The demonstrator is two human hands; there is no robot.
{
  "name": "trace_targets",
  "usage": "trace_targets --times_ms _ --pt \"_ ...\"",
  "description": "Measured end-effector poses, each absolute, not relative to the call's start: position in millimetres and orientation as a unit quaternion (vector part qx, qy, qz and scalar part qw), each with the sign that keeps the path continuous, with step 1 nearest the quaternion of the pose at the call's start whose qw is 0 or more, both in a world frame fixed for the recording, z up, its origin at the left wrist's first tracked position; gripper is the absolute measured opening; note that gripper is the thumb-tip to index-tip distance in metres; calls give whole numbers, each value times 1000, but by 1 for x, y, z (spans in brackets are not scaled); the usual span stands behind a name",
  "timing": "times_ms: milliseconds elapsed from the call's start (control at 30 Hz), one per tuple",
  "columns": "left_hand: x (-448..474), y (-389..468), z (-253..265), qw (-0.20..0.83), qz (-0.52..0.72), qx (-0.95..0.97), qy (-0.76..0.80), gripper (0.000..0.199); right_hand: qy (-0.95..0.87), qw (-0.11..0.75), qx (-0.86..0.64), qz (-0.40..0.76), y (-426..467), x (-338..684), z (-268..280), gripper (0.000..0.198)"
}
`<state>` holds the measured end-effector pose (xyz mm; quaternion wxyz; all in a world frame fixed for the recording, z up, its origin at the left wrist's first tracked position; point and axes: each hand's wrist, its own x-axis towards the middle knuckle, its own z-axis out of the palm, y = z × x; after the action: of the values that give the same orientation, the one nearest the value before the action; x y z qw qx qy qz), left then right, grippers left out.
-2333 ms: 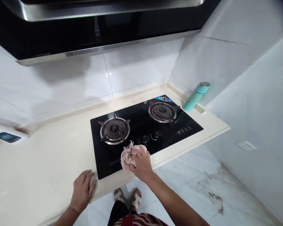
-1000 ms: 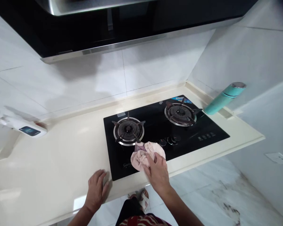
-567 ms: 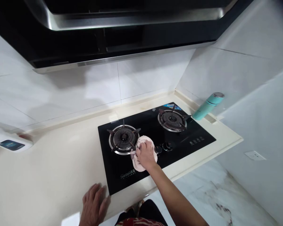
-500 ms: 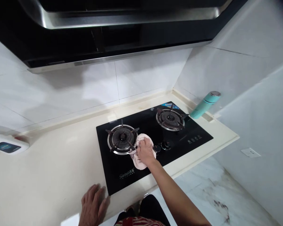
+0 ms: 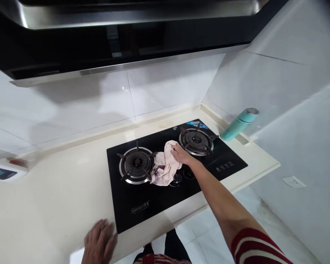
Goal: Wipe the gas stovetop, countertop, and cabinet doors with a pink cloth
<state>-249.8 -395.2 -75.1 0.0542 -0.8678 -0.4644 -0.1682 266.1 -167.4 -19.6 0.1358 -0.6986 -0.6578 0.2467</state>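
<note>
A pale pink cloth [image 5: 167, 167] lies bunched on the black glass gas stove [image 5: 154, 205], between its two burners. My right hand [image 5: 180, 153] is closed on the cloth's upper right part, close to the right burner [image 5: 196, 141]. The cloth's left edge touches the ring and grate of the left burner [image 5: 136, 165]. Just below the cloth sit the control knobs [image 5: 177, 178], partly covered by it and my forearm. My left hand [image 5: 99, 240] rests flat on the cream countertop [image 5: 57, 198], beside the stove's near left corner, with nothing in it.
A teal thermos bottle [image 5: 238, 126] stands at the stove's far right corner, near the wall. A white bottle with a dark label [image 5: 5, 170] is at the left edge. Overhead hangs a black range hood [image 5: 143, 47]. A socket [image 5: 293, 182] is on the right wall.
My right hand has moved away from me and to the right, pulling the cloth along and spreading it out. My left hand stays on the counter. The view has shifted slightly.
</note>
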Motion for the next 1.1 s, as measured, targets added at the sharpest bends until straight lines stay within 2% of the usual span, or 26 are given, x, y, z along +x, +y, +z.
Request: trace_targets --times_ms 100,267,433,867,1100 --pt "-252 -396 -77 55 -160 -866 -470 37 -689 122 -671 244 -187 291 -9 43" --pt "-253 -396 -78 55 -159 -864 -475 36 -737 55 -628 243 -224 294 2 18" --pt "-253 -397 -77 51 -145 -863 -481 35 -762 9 -607 228 -243 281 6 10" --pt "-256 -395 -79 49 -125 -863 -486 37 -788 3 -591 173 -314 271 -6 33" --pt "-254 -396 -76 60 -131 -865 -481 36 -807 4 -559 192 -284 276 1 19"
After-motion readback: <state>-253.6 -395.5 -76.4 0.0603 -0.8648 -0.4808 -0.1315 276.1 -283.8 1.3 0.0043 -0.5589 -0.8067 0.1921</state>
